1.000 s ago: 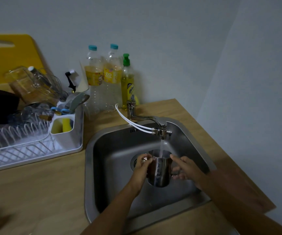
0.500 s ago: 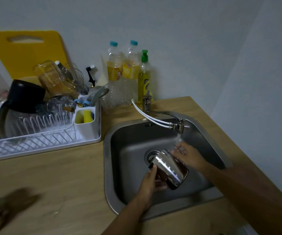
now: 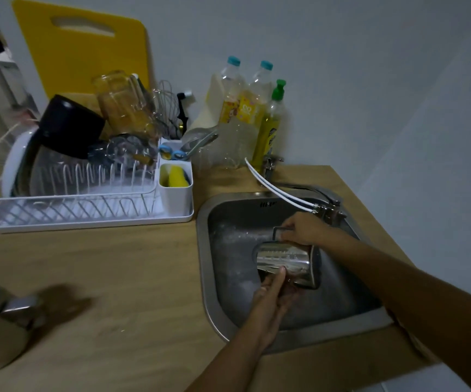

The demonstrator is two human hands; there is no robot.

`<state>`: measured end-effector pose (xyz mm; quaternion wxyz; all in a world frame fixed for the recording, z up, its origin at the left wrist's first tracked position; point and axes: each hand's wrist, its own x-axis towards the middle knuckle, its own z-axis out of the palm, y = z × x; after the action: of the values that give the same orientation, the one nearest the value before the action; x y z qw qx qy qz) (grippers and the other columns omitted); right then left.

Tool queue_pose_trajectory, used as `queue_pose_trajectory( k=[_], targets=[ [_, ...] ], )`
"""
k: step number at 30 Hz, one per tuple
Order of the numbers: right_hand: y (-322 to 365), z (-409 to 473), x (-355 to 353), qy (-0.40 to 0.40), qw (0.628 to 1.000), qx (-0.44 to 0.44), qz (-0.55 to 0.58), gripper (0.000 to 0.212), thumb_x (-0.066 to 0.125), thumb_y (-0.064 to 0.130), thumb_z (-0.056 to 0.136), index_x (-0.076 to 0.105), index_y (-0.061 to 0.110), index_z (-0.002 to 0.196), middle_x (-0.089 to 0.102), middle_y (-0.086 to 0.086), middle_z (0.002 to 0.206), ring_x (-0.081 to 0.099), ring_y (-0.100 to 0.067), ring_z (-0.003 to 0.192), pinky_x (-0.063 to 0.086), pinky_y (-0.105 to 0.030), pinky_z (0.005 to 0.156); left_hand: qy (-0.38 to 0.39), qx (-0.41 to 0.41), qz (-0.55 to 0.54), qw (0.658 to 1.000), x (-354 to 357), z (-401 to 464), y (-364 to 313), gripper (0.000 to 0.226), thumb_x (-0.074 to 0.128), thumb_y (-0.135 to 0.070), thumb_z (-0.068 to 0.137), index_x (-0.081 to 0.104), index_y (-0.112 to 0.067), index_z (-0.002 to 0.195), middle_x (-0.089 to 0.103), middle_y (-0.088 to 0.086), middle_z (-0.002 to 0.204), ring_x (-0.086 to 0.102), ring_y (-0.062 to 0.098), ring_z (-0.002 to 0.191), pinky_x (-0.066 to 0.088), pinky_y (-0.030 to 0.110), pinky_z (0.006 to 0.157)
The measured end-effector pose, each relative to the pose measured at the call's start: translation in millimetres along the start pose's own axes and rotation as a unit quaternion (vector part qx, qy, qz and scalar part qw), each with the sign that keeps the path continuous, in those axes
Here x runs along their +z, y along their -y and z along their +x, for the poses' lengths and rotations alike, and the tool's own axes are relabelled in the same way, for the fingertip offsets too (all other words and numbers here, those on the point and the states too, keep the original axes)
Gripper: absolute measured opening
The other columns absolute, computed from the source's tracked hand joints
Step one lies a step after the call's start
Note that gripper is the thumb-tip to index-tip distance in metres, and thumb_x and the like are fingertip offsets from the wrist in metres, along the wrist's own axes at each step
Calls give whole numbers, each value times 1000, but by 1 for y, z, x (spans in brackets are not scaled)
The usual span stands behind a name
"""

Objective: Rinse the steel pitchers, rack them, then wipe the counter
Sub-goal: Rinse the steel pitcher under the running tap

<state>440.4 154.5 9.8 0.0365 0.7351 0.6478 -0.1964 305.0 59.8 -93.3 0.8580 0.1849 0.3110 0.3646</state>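
A steel pitcher (image 3: 285,257) lies tipped on its side over the steel sink (image 3: 211,278), base to the left, mouth to the right. My right hand (image 3: 303,229) grips its handle from above. My left hand (image 3: 272,295) cups the pitcher's body from below, thumb on the metal. The white dish rack (image 3: 87,213) stands on the wooden counter (image 3: 115,278) left of the sink. A second shiny pitcher-like object (image 3: 16,309) is blurred at the left edge.
The tap (image 3: 327,205) reaches over the sink's back right with two white hoses. The rack holds a dark pot, glass jars, a whisk and a caddy with a yellow sponge (image 3: 176,176). Bottles (image 3: 245,108) and a yellow cutting board (image 3: 81,52) stand by the wall.
The pitcher went from upright under the running tap to tipped on its side. My right hand moved onto its handle. The view swung left, showing more of the rack.
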Motion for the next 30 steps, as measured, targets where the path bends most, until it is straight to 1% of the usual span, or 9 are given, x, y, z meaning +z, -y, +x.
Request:
queue_pose_trajectory(
  k=[4,9,11,13,15,17,20,23,30],
  targets=[
    [17,3,-9,46,998,3,-52,38,56,35,89,67,12,116,65,-11,117,59,-26,110,46,-35,94,-7,7,3,1000,-2,1,-1,38,56,-28,91,57,-7,123,68,15,116,63,27,110,55,28,89],
    [24,8,-7,67,995,24,-74,37,56,33,89,67,10,116,65,-12,117,60,-25,108,43,-28,87,11,17,6,1000,0,-2,-3,35,51,-31,94,60,-7,117,69,15,114,67,22,101,56,27,86],
    [26,9,-7,72,994,27,-83,38,55,35,90,67,7,114,66,-13,114,60,-25,106,44,-29,86,12,11,4,1000,-1,-3,-4,34,51,-32,94,61,-8,116,70,14,112,68,20,98,56,27,85],
    [28,10,-8,77,992,28,-93,39,55,35,90,67,6,113,66,-13,114,61,-26,104,46,-32,89,13,1,9,1000,-1,-3,-4,32,51,-34,92,63,-11,111,71,14,111,67,22,100,55,28,89],
    [30,12,-7,78,992,30,-100,38,57,34,89,68,7,113,67,-12,114,62,-26,104,48,-34,91,9,-5,16,1000,-1,-3,-3,32,51,-36,92,63,-11,109,71,15,110,67,23,99,56,26,85],
    [32,13,-7,81,991,34,-102,37,59,33,87,68,7,112,68,-12,113,62,-25,103,48,-34,92,8,-7,19,1000,-2,-1,-2,35,49,-36,93,61,-10,114,69,17,112,67,24,97,57,25,80],
    [34,14,-9,88,991,38,-95,36,60,31,87,67,6,112,67,-12,111,62,-24,102,47,-32,88,9,-7,19,1000,-3,0,-2,36,50,-36,93,59,-11,117,66,21,117,66,26,100,56,26,84],
    [34,15,-9,89,991,41,-86,34,63,30,85,68,7,110,68,-12,109,63,-23,98,48,-33,88,16,-13,20,1000,-3,0,-2,31,52,-35,93,60,-12,112,68,20,114,66,27,103,55,29,88],
    [35,13,-10,85,990,45,-101,35,60,29,87,66,5,112,67,-13,111,62,-25,103,48,-34,91,35,-18,34,999,-4,2,-1,30,50,-35,93,60,-13,111,69,18,108,69,22,94,57,27,83]
  ],
)
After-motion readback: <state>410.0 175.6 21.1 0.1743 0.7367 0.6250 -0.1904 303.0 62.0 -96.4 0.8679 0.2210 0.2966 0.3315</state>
